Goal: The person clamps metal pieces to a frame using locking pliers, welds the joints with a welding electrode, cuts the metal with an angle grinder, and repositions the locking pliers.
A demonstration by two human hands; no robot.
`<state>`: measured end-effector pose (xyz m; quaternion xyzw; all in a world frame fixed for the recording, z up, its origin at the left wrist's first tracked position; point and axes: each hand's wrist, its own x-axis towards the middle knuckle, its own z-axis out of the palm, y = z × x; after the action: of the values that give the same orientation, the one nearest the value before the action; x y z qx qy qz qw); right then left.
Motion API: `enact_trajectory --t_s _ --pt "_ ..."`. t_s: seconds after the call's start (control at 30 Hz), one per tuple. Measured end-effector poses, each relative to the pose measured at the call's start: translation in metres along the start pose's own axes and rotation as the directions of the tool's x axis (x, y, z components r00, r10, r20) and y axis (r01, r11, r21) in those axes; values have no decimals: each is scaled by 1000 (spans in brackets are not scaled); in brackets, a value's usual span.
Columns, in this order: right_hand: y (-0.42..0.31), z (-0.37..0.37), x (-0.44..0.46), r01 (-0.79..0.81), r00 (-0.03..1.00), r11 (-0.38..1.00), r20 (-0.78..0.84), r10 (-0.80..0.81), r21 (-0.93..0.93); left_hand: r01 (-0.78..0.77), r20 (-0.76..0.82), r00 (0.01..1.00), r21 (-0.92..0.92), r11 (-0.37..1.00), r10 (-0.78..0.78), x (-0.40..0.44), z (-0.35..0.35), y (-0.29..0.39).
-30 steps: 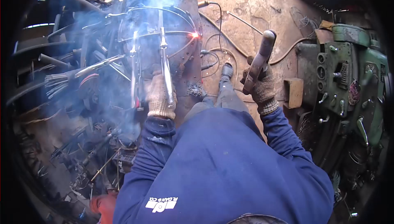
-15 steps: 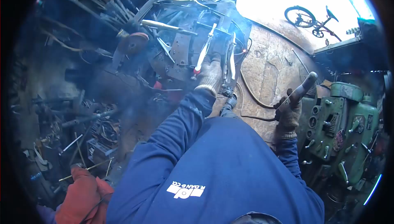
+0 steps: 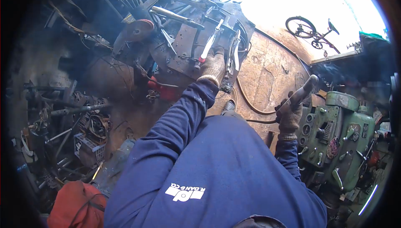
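My left hand [image 3: 213, 67], in a knitted work glove, rests at the near edge of a dark metal workbench [image 3: 182, 63]. Its fingers bend down around something among the dark metal pieces, and their tips are partly hidden. Beside it lies a hammer-like tool with a pale handle and a red end [image 3: 210, 46]. Light-coloured pliers or tongs [image 3: 235, 50] lie just right of that hand. Off to the right, my gloved right hand [image 3: 289, 113] is wrapped around a grey welding electrode holder [image 3: 306, 89], which points up and right. A dark cable [image 3: 261, 121] leads from it.
A grinding disc [image 3: 139, 30] and a long metal bar [image 3: 177, 17] are on the bench's left. A green machine with levers [image 3: 340, 134] stands close on my right. A bicycle [image 3: 313, 31] is outside. A person in red [image 3: 77, 205] is at lower left.
The orange glow at the bench's right edge is gone and the smoke has thinned. My view has shifted slightly. Both hands keep nearly the same pose; the person in red has moved lower.
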<state>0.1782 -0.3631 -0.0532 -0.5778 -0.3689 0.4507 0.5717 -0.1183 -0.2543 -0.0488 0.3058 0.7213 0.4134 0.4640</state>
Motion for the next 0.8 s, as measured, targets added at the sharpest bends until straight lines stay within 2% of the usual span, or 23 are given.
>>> enact_trajectory --t_s 0.03,0.1,0.13,0.17,0.2,0.23,0.27,0.3,0.33,0.4,0.43,0.47,0.53,0.57,0.6,0.67,0.73,0.8 --pt "2 -4 10 15 1000 1000 -20 -16 -8 0 -16 1000 -4 1000 0 -4 -2 5" --pt "2 -12 34 24 1000 1000 -20 -24 -9 137 -30 990 22 990 -136 -8 -2 14" --pt "4 -17 45 30 999 999 -39 -30 -15 139 -47 989 19 990 -138 2 3 1" --pt "-2 -20 52 80 995 996 66 -77 -50 115 -21 993 -72 991 -117 5 2 0" --pt "-4 -23 61 76 994 996 76 -73 -45 151 -6 988 -128 980 -153 5 5 -1" --pt "-5 -27 73 115 979 992 165 -123 58 187 8 982 -182 965 -188 4 7 -1" --pt "-6 -33 85 140 953 977 245 -177 163 102 -17 993 -346 933 -115 -7 8 10" --pt "-8 -43 100 137 960 990 250 -124 -36 101 -8 994 -383 918 -113 1 12 -1" --pt "-8 -52 113 127 962 991 249 -116 -30 100 5 994 -416 904 -107 13 15 -15" --pt "-21 -64 132 -51 954 965 274 123 -257 33 -52 997 -454 890 -64 20 18 -29" --pt "-2 -79 142 -7 968 983 245 53 -185 99 -13 992 -509 855 -123 22 16 -32" --pt "-1 -84 153 -15 964 980 257 67 -200 50 -26 997 -536 843 -76 11 17 -20" --pt "11 -95 182 55 929 983 369 14 -176 87 -22 993 -564 821 -120 13 16 -21" --pt "12 -99 194 44 926 983 377 27 -179 74 -10 994 -641 764 -105 8 17 -18" --pt "12 -101 206 33 926 978 375 46 -204 52 -3 998 -644 764 -70 7 13 -21" --pt "7 -100 233 26 920 972 385 68 -233 116 5 989 -633 766 -146 6 9 -22" --pt "-11 -91 261 79 901 952 431 59 -296 64 -24 994 -659 749 -105 4 13 -21" --pt "-26 -74 288 157 866 973 498 -54 -169 37 10 999 -682 730 -41 3 11 -12"
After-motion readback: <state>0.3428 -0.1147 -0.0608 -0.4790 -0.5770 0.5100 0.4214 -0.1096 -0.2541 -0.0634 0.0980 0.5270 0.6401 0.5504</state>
